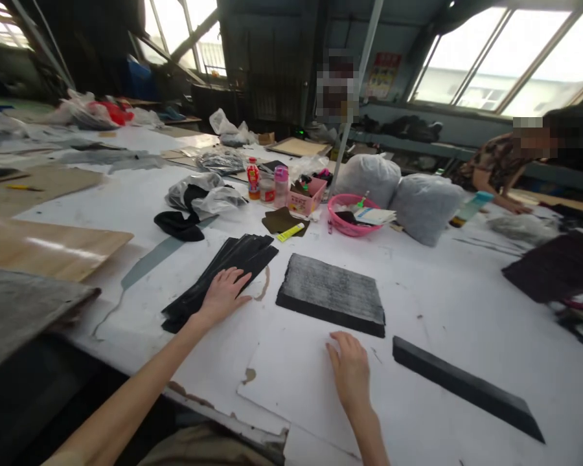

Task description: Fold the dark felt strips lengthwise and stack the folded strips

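Head view: the left hand [226, 294] is lying with fingers spread on a fanned pile of black strips [240, 254], not visibly gripping any; the right hand [352, 369] is curving its fingers loosely over the white table [432, 285], holding nothing visible (whether the fingertips are touching the surface, I cannot tell); a dark block [331, 288] is sitting just beyond the right hand, between the strips and a long dark bar [466, 388]; for good handling, a flat, light palm should be steadying the pile, with thumb and fingertips parting strips singly, since loose layers are likely to slide; farther out, a yellow tube [290, 232] and a pink basket [352, 229] are resting past the block; a co-worker [490, 162] is leaning forward at far right.
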The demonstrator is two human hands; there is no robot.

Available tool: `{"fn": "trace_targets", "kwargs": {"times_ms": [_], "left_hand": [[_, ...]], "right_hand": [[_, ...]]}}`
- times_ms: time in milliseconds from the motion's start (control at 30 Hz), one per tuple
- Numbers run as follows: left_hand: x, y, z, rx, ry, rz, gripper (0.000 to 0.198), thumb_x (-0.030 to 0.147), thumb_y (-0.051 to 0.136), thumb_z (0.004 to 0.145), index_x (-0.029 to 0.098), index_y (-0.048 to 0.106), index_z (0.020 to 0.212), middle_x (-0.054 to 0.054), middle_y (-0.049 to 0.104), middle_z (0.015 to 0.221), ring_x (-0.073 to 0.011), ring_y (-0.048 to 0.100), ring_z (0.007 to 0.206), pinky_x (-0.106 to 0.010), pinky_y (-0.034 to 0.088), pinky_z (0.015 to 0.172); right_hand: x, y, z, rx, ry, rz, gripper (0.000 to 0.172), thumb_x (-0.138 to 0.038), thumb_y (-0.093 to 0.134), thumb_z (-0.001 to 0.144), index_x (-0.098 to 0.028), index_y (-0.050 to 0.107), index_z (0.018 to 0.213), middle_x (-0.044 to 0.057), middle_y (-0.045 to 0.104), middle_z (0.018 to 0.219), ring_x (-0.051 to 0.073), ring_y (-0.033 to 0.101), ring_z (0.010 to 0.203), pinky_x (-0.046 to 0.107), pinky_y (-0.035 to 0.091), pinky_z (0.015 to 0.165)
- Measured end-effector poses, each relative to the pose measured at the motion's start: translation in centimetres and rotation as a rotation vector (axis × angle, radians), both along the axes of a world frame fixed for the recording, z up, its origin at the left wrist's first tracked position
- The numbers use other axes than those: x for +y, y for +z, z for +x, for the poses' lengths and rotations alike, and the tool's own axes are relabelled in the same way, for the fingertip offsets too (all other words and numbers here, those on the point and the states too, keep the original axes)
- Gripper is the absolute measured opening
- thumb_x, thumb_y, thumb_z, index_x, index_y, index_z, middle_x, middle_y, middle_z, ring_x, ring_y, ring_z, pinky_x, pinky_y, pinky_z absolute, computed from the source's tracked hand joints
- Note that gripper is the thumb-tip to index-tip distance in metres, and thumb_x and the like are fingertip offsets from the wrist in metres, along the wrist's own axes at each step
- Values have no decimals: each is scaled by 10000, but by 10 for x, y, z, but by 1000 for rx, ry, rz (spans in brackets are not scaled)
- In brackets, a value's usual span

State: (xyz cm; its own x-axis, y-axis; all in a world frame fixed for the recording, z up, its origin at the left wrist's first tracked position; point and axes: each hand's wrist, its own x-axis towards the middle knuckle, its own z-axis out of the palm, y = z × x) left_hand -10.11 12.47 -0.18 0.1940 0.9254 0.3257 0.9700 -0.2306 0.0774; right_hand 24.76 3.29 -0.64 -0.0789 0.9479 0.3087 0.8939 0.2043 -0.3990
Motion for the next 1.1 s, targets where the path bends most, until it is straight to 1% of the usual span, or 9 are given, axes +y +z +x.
{"fn": "trace_targets", "kwargs": {"times_ms": [100, 167, 267, 400, 533, 700, 800, 967, 1100], "left_hand": [[2, -23, -6, 70, -9, -37, 336, 203, 468, 910, 187, 604, 1216, -117, 566, 1309, -276, 455, 1278, -496, 317, 1095], [4, -30, -7, 70, 22, -40, 393, 82, 398, 889, 172, 605, 1210, -109, 581, 1297, -233, 490, 1252, -446, 365, 1083], [3, -30, -3, 53, 28, -17, 411, 24, 393, 856, 172, 639, 1150, -94, 621, 1243, -204, 532, 1212, -389, 440, 1040], [0, -29, 6, 80, -44, 73, 348, 34, 481, 850, 171, 660, 1115, -98, 642, 1204, -222, 543, 1202, -381, 471, 1020], [2, -37, 9, 91, -13, 136, 345, 31, 510, 845, 177, 658, 1121, -93, 643, 1198, -225, 546, 1194, -389, 487, 1008], [9, -47, 8, 89, -6, 180, 358, 28, 495, 852, 181, 663, 1130, -94, 636, 1220, -229, 544, 1202, -387, 486, 1003], [15, -47, 8, 96, 55, 142, 380, 29, 492, 848, 196, 656, 1147, -80, 627, 1247, -233, 535, 1219, -391, 479, 1005], [25, -33, 12, 94, 193, 68, 414, 23, 459, 840, 186, 649, 1171, -92, 600, 1293, -263, 517, 1238, -413, 463, 1007], [19, -29, 19, 84, 181, 101, 414, 15, 417, 810, 143, 692, 1092, -143, 623, 1244, -297, 504, 1250, -468, 433, 1025]], "right_hand": [[23, -1, -23, -58, 36, -44, 242, -143, 477, 879, -179, 620, 1072, 95, 645, 1116, 237, 568, 1065, 387, 411, 937], [37, 0, -33, -94, 73, -34, 292, -109, 502, 854, -174, 614, 1116, 99, 624, 1184, 235, 544, 1120, 384, 390, 975], [53, -4, -39, -142, 116, -1, 309, -93, 498, 857, -177, 616, 1131, 93, 626, 1187, 234, 546, 1121, 376, 394, 966], [69, -20, -36, -212, 136, 91, 277, -108, 482, 878, -167, 626, 1107, 100, 644, 1137, 253, 575, 1058, 383, 425, 890], [79, -36, -29, -281, 193, 225, 256, -140, 451, 919, -165, 629, 1102, 98, 658, 1081, 245, 597, 976, 358, 439, 827], [84, -44, -21, -404, 260, 419, 257, -145, 429, 952, -167, 631, 1109, 83, 672, 1041, 208, 611, 929, 306, 437, 783], [87, -46, -19, -457, 272, 477, 249, -145, 448, 954, -187, 634, 1114, 71, 678, 1042, 188, 617, 912, 286, 434, 763], [91, -46, -22, -448, 246, 397, 261, -108, 478, 920, -206, 643, 1096, 60, 679, 945, 202, 621, 837, 302, 444, 695], [83, -41, -32, -440, 159, 352, 383, 17, 469, 838, -175, 617, 1134, 56, 646, 838, 209, 608, 745, 309, 468, 634]]}}
